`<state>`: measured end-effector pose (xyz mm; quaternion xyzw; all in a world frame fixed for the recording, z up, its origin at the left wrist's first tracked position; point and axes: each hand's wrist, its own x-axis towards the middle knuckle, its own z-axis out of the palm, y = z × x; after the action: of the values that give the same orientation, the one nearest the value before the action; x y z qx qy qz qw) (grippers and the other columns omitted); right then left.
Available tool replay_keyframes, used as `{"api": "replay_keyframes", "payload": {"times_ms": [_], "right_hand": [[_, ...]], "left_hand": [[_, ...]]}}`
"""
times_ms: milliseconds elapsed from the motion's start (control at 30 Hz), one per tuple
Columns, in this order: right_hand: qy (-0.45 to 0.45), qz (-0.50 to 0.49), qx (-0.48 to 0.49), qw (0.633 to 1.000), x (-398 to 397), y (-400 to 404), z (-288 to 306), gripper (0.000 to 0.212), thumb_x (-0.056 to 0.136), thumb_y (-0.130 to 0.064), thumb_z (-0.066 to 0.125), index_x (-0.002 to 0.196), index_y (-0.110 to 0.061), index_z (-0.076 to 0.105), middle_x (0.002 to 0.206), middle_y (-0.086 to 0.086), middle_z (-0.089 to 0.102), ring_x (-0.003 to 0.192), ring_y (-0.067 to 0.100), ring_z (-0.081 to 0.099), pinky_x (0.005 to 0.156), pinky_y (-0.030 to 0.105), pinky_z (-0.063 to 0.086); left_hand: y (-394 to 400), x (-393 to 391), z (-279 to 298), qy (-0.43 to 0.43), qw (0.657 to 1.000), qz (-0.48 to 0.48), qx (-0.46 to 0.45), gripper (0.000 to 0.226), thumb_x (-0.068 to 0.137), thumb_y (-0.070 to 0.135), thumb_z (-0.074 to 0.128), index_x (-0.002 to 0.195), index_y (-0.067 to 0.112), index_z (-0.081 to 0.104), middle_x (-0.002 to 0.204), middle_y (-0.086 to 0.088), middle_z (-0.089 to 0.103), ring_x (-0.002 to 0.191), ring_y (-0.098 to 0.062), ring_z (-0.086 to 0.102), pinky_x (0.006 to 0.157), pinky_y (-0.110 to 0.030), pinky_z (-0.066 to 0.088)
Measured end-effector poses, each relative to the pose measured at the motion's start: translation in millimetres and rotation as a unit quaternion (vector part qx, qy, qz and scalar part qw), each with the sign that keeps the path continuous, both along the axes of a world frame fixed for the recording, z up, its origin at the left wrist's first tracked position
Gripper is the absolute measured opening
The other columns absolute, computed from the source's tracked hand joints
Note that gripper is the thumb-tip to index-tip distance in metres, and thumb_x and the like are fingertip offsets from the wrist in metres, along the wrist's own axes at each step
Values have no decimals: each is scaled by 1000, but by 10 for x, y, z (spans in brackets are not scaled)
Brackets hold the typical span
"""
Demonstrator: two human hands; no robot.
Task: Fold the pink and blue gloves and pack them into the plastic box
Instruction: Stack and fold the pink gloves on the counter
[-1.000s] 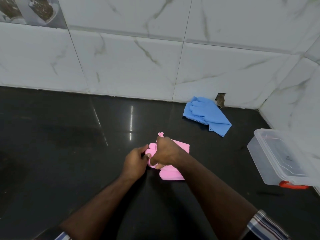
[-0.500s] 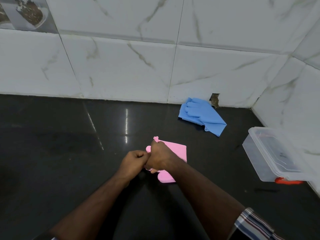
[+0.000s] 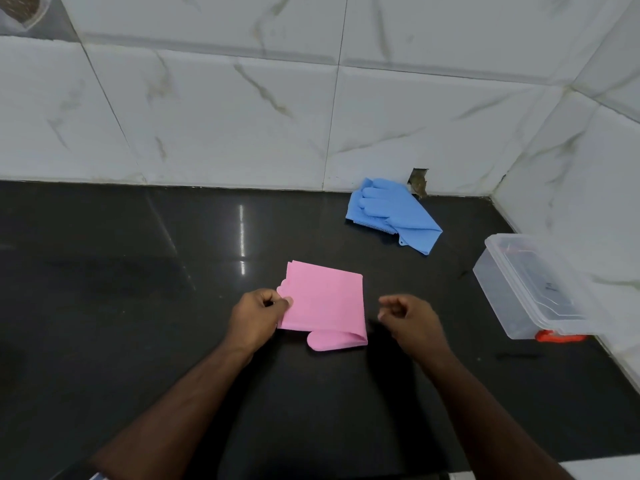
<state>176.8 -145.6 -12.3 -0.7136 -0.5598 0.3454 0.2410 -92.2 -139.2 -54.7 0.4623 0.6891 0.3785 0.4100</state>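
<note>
The pink gloves (image 3: pixel 325 301) lie folded flat into a rough square on the black counter, one rounded end sticking out at the bottom. My left hand (image 3: pixel 258 315) pinches their left edge. My right hand (image 3: pixel 410 315) hovers just right of them with loosely curled fingers and holds nothing. The blue gloves (image 3: pixel 393 211) lie in a loose pile near the back wall. The clear plastic box (image 3: pixel 519 289) stands at the right against the side wall, its lid on and a red clip at its near end.
The black counter (image 3: pixel 138 306) meets white marble tiles (image 3: pixel 242 116) at the back and right, forming a corner. A small hole (image 3: pixel 418 183) in the wall sits just behind the blue gloves. A white ledge shows at the bottom right.
My right hand has lifted off the pink gloves and moved to the right. The pink gloves now lie flat and folded. My left hand stays at their left edge.
</note>
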Motion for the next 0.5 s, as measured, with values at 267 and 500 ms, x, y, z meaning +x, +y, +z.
{"api": "replay_keyframes", "payload": {"times_ms": [267,500], "right_hand": [[-25,86,65,994,-189,-317,-273,51,78,-31,81,126,-28,65,100,-9,67,76,8,63,80,27,55],[-8,102,75,992,-171,-271,-179,44,80,-9,63,119,-28,69,101,-7,63,85,3,60,75,12,42]], "left_hand": [[-13,-12,-28,12,1000,6,4,33,89,30,67,70,4,58,66,-12,61,60,-18,53,62,-34,44],[-65,5,21,13,1000,23,-5,29,90,25,63,74,3,54,66,-8,59,61,-17,50,61,-33,41]]}}
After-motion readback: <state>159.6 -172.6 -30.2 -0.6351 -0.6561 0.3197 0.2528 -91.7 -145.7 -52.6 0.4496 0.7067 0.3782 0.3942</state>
